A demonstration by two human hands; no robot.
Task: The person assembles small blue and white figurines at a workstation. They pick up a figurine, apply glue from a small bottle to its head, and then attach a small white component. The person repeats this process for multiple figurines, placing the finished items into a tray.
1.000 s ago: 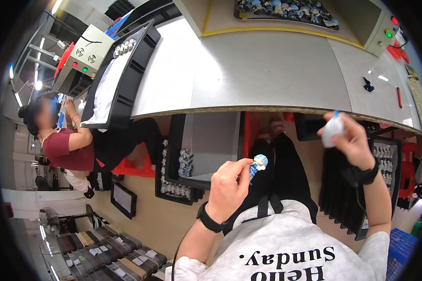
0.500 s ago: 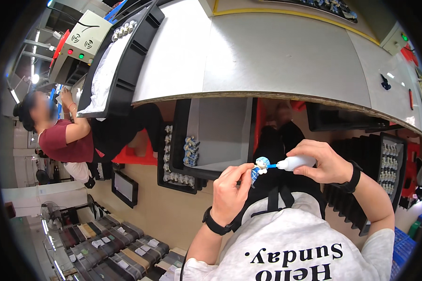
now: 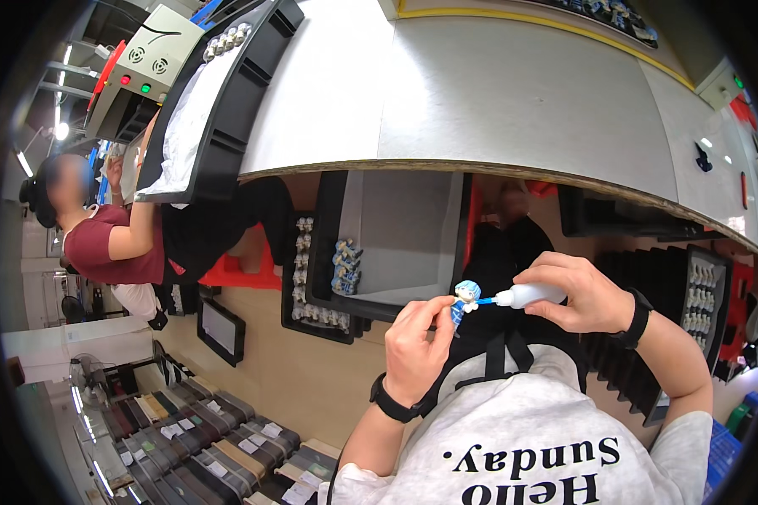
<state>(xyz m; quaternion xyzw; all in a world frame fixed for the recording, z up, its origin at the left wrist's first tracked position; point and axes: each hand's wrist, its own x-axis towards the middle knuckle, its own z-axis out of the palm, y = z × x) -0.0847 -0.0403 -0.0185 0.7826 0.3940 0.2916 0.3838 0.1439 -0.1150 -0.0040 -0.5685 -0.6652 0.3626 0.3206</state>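
Observation:
A small figurine with light blue hair and a blue-and-white body is pinched upright between the thumb and fingertips of my left hand. My right hand is closed round a white squeeze bottle lying sideways. Its thin blue nozzle points left and meets the figurine at its upper body; whether it touches or stops just short I cannot tell. Both hands are in front of my chest, below the table edge. Beyond them, a black tray with a grey lining holds several blue-and-white figurines at its left.
A white worktable spans the far side. On its left stands a black tray with small pieces. Black trays are stacked at my right. A co-worker in a maroon shirt sits at the left, near a boxy machine.
The figurine has turned slightly and sits more upright at the nozzle. My hands keep their grips. The co-worker's arms have shifted, and the whole view has moved slightly.

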